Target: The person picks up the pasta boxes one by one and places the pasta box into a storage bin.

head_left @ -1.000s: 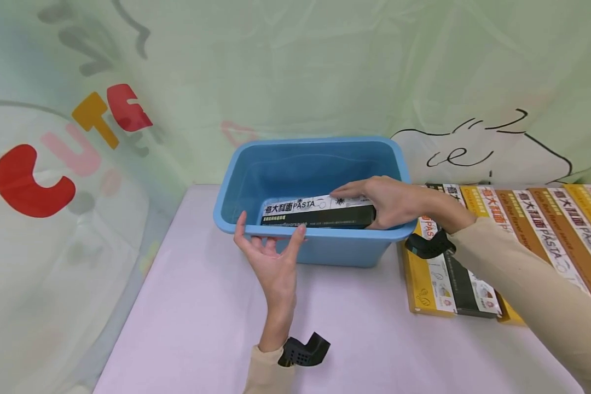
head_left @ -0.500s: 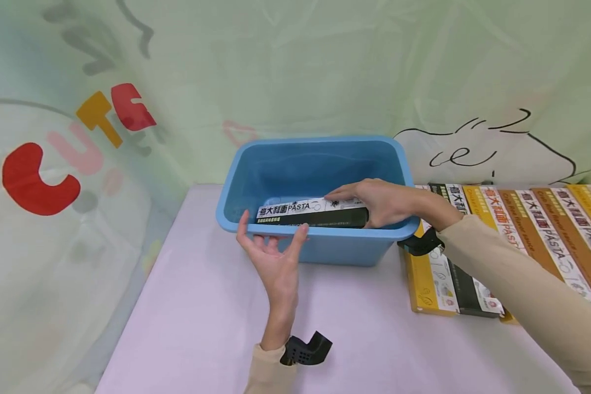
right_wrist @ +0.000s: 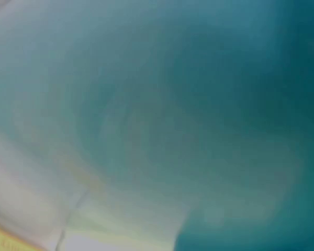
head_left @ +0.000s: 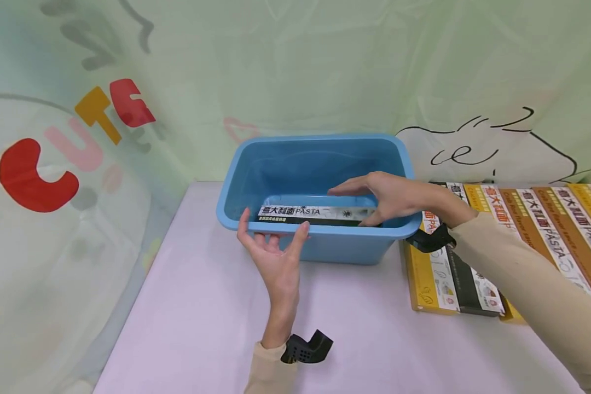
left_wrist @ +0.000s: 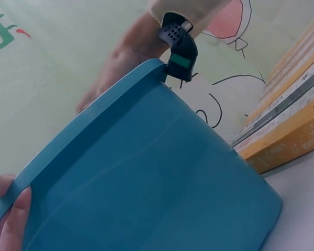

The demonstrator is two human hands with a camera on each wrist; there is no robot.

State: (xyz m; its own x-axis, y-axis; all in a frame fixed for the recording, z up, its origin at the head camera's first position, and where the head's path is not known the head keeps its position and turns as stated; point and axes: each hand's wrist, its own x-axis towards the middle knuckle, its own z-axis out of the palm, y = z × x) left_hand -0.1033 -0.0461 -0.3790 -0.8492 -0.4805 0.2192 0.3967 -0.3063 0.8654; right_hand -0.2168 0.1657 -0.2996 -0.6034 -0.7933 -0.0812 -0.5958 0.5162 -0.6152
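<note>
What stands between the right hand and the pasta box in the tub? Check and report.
Nothing visible. In the head view the right hand spreads over the right end of the pasta box; whether they touch I cannot tell. The tub's front rim hides part of the box but leaves the way from above open.

Room is showing in the bin (head_left: 335, 247) at twelve o'clock beyond the pasta box (head_left: 315, 212), right hand (head_left: 394, 194) blocking three, left hand (head_left: 277, 265) blocking seven, outer boxes (head_left: 551, 235) crowding four
</note>
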